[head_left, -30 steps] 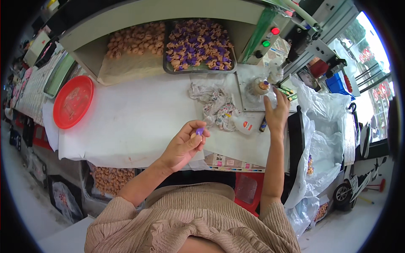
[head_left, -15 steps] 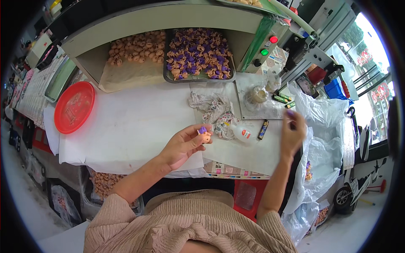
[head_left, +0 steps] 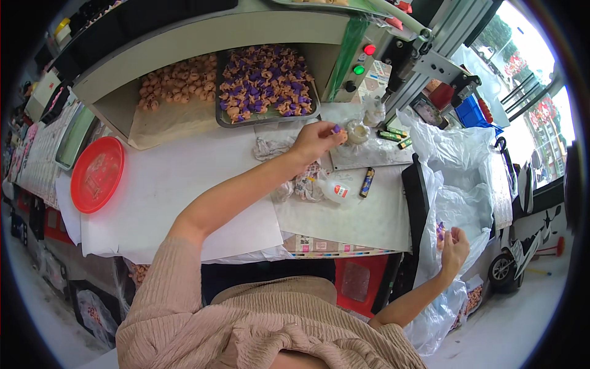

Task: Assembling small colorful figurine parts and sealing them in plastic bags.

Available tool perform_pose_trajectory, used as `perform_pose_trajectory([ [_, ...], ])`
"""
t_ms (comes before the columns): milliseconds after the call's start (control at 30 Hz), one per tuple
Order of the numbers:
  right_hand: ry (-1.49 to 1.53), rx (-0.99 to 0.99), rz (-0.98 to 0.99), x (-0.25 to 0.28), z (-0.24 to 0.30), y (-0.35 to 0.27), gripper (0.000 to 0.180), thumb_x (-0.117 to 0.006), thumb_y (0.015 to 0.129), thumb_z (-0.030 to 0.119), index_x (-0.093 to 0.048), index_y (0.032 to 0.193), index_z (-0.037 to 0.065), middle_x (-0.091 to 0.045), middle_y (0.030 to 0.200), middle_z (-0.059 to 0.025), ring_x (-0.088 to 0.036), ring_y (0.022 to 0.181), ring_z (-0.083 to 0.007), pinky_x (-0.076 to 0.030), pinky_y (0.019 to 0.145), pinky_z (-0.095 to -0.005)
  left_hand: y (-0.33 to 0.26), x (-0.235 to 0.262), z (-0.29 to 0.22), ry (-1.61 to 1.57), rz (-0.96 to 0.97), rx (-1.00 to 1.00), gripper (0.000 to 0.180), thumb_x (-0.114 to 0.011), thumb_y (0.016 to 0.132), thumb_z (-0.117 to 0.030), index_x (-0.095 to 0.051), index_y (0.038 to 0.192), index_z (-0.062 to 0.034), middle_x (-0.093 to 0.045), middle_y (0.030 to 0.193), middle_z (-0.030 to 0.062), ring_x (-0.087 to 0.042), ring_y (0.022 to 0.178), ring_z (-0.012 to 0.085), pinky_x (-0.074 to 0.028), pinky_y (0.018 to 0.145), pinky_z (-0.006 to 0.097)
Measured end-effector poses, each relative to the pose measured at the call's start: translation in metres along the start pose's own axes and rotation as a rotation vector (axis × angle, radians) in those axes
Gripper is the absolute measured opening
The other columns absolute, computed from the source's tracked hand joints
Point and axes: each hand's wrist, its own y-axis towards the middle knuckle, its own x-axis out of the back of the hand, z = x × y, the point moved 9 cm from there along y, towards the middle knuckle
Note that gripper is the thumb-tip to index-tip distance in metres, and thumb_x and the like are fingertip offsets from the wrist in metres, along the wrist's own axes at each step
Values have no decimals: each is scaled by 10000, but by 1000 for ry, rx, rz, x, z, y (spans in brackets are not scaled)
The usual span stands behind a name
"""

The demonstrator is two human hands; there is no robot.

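Note:
My left hand is closed in a pinch on a small doll figure, peach with a purple part. It holds the figure right beside a small plastic-wrapped jar on a metal plate. Over the plastic-lined bin at the right, my right hand has its fingers drawn together. Whatever they hold, if anything, is hidden. Purple-and-peach figures lie on the plastic next to its fingertips.
A black tray heaped with purple-and-peach pieces stands under the shelf, beside loose peach heads. A red basin is at left. A crumpled cloth, a plastic bottle and a dark tube lie mid-table.
My left hand has moved away from me and to the right, bringing its figure to the jar. My right hand has come down from above the table's right side into the lined bin.

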Motion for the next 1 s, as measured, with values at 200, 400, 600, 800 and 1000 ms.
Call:
perform_pose_trajectory([
  [200,252,100,25,4,80,-18,229,-639,861,127,-654,1045,-10,-689,913,-102,-640,817,-155,-490,736,-280,57,-43,-7,252,-19,-317,273,-716,824,-224,-655,1011,-35,-629,882,5,-530,802,120,-428,739,282],
  [400,392,307,177,-13,154,-22,189,-649,860,115,-670,1014,6,-679,847,-66,-588,724,-98,-469,678,-251,69,-67,-39,700,-16,-661,219,-738,744,-176,-650,864,-16,-546,930,98,-470,954,283,-400,870,358],
  [600,431,535,158,-15,235,0,158,-653,855,103,-681,979,10,-672,781,-49,-570,700,-81,-460,654,-244,69,-76,-38,740,110,-696,220,-739,762,-160,-585,783,-5,-526,1013,101,-466,1015,296,-394,888,360],
  [800,630,881,-501,21,323,40,268,-672,837,156,-654,1069,24,-673,994,-134,-622,895,-231,-465,806,-333,65,-62,-36,748,64,-658,220,-744,758,-172,-601,809,-12,-526,1039,94,-453,1046,290,-386,907,355],
  [1000,609,788,-77,1,391,131,588,-700,810,348,-537,1282,40,-643,1122,-151,-567,1066,-205,-407,936,-335,63,-63,-43,718,70,-578,258,-743,766,-212,-592,849,-20,-523,1018,93,-468,1013,282,-377,910,353],
])
